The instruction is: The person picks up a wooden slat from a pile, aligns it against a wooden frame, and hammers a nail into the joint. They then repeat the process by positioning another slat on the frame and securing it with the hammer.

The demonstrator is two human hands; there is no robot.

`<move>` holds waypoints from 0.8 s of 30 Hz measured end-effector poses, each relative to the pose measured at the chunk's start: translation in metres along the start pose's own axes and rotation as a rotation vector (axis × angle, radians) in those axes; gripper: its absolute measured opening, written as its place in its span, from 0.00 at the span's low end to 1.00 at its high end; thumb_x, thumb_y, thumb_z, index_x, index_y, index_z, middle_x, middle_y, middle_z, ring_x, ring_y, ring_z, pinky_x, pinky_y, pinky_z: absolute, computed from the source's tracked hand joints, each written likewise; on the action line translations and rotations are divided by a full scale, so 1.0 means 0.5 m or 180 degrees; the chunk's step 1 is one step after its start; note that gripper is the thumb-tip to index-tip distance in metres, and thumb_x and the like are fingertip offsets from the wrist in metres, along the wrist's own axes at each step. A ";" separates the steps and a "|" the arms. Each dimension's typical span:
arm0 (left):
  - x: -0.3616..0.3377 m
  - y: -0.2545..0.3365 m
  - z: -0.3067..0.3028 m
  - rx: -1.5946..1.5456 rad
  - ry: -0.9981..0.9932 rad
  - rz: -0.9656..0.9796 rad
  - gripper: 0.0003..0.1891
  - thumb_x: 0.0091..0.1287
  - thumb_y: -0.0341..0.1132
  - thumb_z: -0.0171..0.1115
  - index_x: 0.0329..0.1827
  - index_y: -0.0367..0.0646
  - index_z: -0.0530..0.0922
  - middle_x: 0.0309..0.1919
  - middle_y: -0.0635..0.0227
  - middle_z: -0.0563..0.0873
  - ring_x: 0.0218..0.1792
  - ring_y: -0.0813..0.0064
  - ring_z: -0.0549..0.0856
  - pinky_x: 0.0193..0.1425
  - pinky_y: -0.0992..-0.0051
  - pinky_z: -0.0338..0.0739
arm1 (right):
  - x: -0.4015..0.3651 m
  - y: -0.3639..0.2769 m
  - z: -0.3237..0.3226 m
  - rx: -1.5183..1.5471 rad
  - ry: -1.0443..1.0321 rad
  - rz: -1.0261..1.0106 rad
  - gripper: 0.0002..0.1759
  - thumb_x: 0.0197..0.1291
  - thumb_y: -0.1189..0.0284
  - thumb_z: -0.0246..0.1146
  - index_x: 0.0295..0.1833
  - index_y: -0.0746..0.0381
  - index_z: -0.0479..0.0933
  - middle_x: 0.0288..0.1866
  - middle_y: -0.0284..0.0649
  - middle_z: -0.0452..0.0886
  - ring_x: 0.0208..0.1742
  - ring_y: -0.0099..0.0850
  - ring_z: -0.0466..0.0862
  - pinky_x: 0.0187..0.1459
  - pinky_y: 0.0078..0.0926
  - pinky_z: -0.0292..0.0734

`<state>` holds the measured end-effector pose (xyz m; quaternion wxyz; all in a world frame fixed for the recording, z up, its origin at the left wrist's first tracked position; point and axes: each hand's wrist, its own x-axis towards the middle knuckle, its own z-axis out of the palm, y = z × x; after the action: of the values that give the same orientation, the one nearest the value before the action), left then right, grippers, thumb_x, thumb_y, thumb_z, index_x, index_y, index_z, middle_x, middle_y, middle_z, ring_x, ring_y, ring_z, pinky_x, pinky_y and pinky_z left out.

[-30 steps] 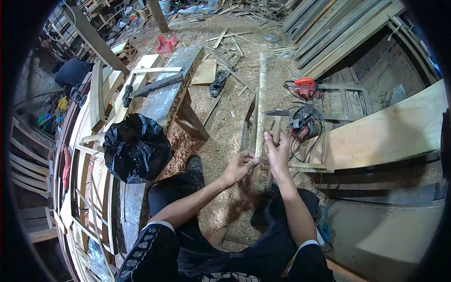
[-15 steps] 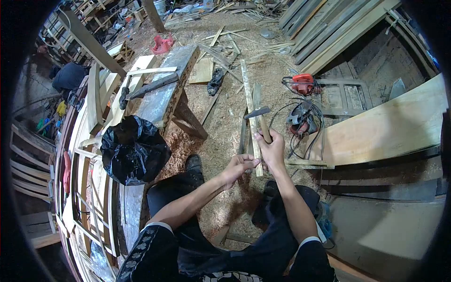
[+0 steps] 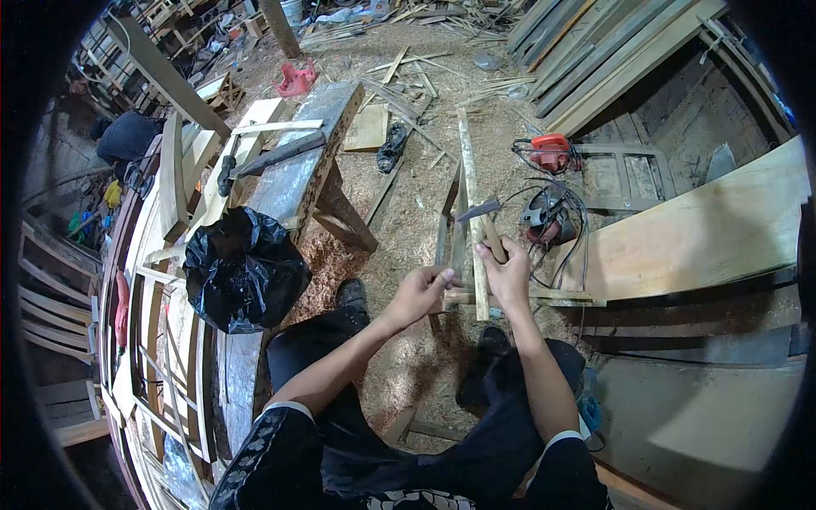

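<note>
My right hand [image 3: 507,270] is wrapped round the wooden handle of a hammer [image 3: 493,236], whose dark head points up and left. The same hand also holds a long thin wooden strip [image 3: 473,191] upright against the handle. Just left of the strip's lower end is my left hand [image 3: 422,293], thumb and fingertips pressed together; whatever sits between them is too small to make out. A horizontal piece of wood [image 3: 552,295] lies below my hands.
At left stands a bench [image 3: 293,183] with planks beside it and a black plastic bag [image 3: 244,270]. Corded power tools, one red [image 3: 551,153], lie on the shavings-covered floor. A wide board [image 3: 697,225] is at right.
My left hand has moved off the strip to the left. The strip and hammer have shifted slightly right with my right hand, and the hammer head has tilted.
</note>
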<state>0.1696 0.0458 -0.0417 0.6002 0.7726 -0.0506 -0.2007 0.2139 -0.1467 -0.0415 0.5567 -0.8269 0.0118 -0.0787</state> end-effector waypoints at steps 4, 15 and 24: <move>0.006 0.012 -0.021 0.0155 0.0770 0.0581 0.15 0.79 0.40 0.55 0.51 0.39 0.86 0.33 0.61 0.89 0.38 0.75 0.85 0.48 0.70 0.77 | -0.007 0.001 -0.023 -0.0368 -0.0180 -0.0212 0.16 0.61 0.64 0.73 0.42 0.67 0.83 0.25 0.48 0.81 0.25 0.38 0.80 0.33 0.37 0.73; 0.020 0.025 -0.071 0.2072 0.1479 0.1318 0.11 0.76 0.34 0.56 0.57 0.44 0.79 0.58 0.63 0.84 0.70 0.65 0.74 0.72 0.53 0.49 | -0.015 0.049 -0.126 -0.1150 -0.1242 -0.0292 0.17 0.58 0.63 0.74 0.47 0.64 0.84 0.31 0.50 0.85 0.30 0.42 0.84 0.36 0.36 0.76; 0.043 0.007 -0.078 0.3308 0.1511 0.2087 0.17 0.68 0.38 0.66 0.59 0.47 0.79 0.62 0.62 0.82 0.71 0.62 0.73 0.82 0.46 0.36 | -0.018 0.060 -0.193 -0.0818 -0.1512 -0.0454 0.19 0.55 0.61 0.76 0.39 0.65 0.79 0.26 0.53 0.75 0.27 0.49 0.75 0.34 0.39 0.70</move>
<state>0.2041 0.0731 -0.0358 0.1738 0.9297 -0.2398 0.2190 0.1934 -0.2457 -0.0347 0.4275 -0.8847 -0.1674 0.0805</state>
